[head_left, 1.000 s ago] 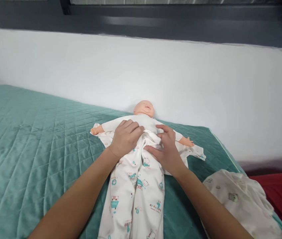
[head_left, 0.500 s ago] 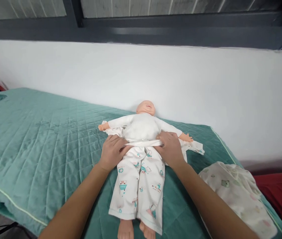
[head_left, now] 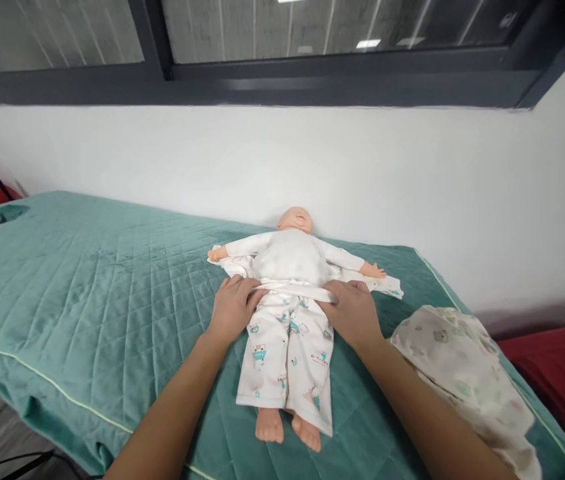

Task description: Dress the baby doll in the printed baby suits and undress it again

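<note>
Now both of the doll's feet (head_left: 269, 425) show whole below the hems; a second ago they were out of frame. Printed trousers (head_left: 265, 363) lie straighter on the green quilted cover (head_left: 127, 287). Hands were bunched together at the belly; now they're apart, one per side, white waistband (head_left: 296, 289) pulled fairly level between. Reads to me as trousers up, band being evened out. Left hand (head_left: 232, 310) and right hand (head_left: 355, 317): each pinching a band side, thumbs inward, backs up, far fingertips hidden. Forearms angle in from both lower corners. Beyond: doll (head_left: 290, 257) on its back, printed top (head_left: 387, 287) spread under its arms, head near wall (head_left: 202, 167).
</note>
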A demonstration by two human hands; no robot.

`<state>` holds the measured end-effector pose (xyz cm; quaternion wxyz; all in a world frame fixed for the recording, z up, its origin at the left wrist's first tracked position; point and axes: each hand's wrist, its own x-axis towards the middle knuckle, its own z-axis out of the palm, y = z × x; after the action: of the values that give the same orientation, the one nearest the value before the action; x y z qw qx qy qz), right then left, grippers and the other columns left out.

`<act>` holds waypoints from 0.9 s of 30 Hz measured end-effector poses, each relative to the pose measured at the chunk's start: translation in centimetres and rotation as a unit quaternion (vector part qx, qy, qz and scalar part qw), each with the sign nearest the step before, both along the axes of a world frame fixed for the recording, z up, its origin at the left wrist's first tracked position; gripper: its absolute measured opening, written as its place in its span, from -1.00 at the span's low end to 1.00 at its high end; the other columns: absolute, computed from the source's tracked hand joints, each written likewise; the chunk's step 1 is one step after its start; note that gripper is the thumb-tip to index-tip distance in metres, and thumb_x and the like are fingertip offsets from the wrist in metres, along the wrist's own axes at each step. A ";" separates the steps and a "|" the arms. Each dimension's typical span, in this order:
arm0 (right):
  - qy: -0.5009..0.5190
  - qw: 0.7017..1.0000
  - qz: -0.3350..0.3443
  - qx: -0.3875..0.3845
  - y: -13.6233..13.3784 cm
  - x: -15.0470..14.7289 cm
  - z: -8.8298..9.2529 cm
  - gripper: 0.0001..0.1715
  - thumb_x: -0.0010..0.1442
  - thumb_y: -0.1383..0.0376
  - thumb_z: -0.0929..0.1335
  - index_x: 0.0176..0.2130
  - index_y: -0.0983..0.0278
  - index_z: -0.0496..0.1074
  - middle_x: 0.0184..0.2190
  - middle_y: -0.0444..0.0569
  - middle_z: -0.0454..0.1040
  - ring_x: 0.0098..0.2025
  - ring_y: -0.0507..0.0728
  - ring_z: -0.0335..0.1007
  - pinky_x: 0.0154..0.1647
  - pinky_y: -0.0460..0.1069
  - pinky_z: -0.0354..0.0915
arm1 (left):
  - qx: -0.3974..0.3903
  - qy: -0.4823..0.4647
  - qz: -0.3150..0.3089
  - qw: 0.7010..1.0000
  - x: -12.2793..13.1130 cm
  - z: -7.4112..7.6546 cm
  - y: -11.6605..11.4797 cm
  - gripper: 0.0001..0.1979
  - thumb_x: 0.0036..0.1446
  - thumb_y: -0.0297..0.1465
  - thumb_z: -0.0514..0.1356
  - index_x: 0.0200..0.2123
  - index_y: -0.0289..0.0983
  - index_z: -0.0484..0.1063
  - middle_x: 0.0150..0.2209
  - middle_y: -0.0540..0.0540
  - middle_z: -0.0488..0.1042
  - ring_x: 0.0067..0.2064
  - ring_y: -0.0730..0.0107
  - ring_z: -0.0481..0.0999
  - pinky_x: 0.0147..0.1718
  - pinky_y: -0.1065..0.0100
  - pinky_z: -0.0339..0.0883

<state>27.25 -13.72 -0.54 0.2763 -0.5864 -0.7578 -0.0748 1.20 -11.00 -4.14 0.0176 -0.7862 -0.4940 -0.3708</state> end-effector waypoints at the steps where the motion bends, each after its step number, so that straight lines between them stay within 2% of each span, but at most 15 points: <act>1: 0.019 0.999 -0.009 -0.025 -0.6 -0.1 0.1 -0.87 0.16 0.20 0.31 -0.39 0.19 0.37 -0.45 -0.05 0.51 -0.32 0.20 0.36 -0.06 0.11 0.14 | -0.003 0.000 0.000 1.000 0.0 0.0 0.0 -0.74 0.30 -0.18 0.09 -0.26 -0.21 0.45 -0.31 -0.11 0.52 -0.22 0.23 0.45 -0.22 0.20 0.24; 6: 0.184 0.969 -0.068 -0.152 -1.4 -0.9 0.0 -0.75 0.15 0.04 0.33 -0.29 0.15 0.33 -0.41 -0.10 0.47 -0.32 0.20 0.37 -0.30 0.04 0.20 | -0.030 -0.048 -0.025 0.998 -0.1 0.4 -0.2 -0.77 0.30 -0.21 0.09 -0.22 -0.21 0.45 -0.26 -0.09 0.52 -0.17 0.25 0.46 -0.16 0.21 0.29; 9: 0.241 0.954 -0.050 -0.173 -0.8 -0.5 -0.3 -0.64 0.11 -0.02 0.37 -0.26 0.16 0.30 -0.30 -0.10 0.45 -0.26 0.18 0.37 -0.23 0.05 0.26 | -0.052 -0.080 -0.064 0.993 -0.3 0.6 -0.3 -0.82 0.29 -0.31 0.08 -0.16 -0.22 0.43 -0.20 -0.10 0.52 -0.11 0.26 0.45 -0.08 0.20 0.30; 11: 0.238 0.955 -0.006 -0.179 -0.7 0.0 -0.3 -0.62 0.12 -0.06 0.36 -0.26 0.17 0.33 -0.22 -0.09 0.43 -0.18 0.18 0.37 -0.12 0.07 0.27 | -0.066 -0.091 -0.086 0.990 -0.4 0.7 -0.3 -0.81 0.22 -0.44 0.09 -0.11 -0.23 0.41 -0.15 -0.10 0.51 -0.05 0.25 0.43 -0.01 0.18 0.29; 13: 0.229 0.952 0.047 -0.197 -0.9 0.7 0.0 -0.61 0.15 -0.07 0.35 -0.23 0.17 0.36 -0.14 -0.08 0.41 -0.10 0.18 0.36 -0.02 0.08 0.26 | -0.082 -0.097 -0.097 0.987 -0.4 0.5 -0.2 -0.70 0.13 -0.53 0.09 -0.06 -0.23 0.38 -0.10 -0.10 0.49 -0.01 0.25 0.41 0.03 0.17 0.28; 17: 0.217 0.932 0.112 -0.269 -1.7 1.7 1.3 -0.52 0.09 -0.06 0.41 -0.10 0.15 0.39 -0.07 -0.07 0.41 -0.02 0.21 0.36 0.00 0.08 0.28 | -0.102 -0.098 -0.084 0.986 -0.4 0.1 0.2 -0.66 0.09 -0.52 0.11 -0.03 -0.20 0.33 -0.07 -0.10 0.46 0.01 0.22 0.40 0.03 0.16 0.28; 21: 0.168 0.941 0.079 -0.283 -1.7 1.7 2.0 -0.47 -0.01 -0.09 0.46 -0.15 0.17 0.42 -0.17 -0.05 0.47 -0.14 0.24 0.38 -0.16 0.08 0.28 | -0.082 -0.064 -0.037 0.994 -0.3 -0.1 0.3 -0.68 0.04 -0.53 0.13 -0.09 -0.21 0.34 -0.12 -0.12 0.46 -0.02 0.15 0.41 -0.01 0.10 0.26; 24: 0.118 0.954 0.040 -0.274 -1.7 1.1 2.2 -0.51 -0.02 -0.13 0.46 -0.33 0.19 0.41 -0.31 -0.06 0.47 -0.23 0.21 0.36 -0.25 0.03 0.20 | -0.075 -0.052 -0.017 0.996 -0.2 -0.1 0.2 -0.65 -0.01 -0.56 0.12 -0.10 -0.22 0.35 -0.15 -0.12 0.46 -0.06 0.13 0.41 -0.05 0.10 0.25; 27: 0.087 0.956 0.029 -0.277 -2.0 0.2 2.6 -0.47 0.04 -0.16 0.41 -0.49 0.22 0.32 -0.44 -0.09 0.42 -0.28 0.17 0.33 -0.29 -0.01 0.11 | -0.070 -0.058 -0.023 0.996 -0.2 0.0 0.1 -0.62 -0.02 -0.57 0.10 -0.09 -0.23 0.35 -0.18 -0.10 0.46 -0.10 0.16 0.40 -0.08 0.13 0.25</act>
<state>27.49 -15.72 2.05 0.1699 -0.6224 -0.7380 0.1978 1.02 -10.94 -4.09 -0.0748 -0.7740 -0.5004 -0.3807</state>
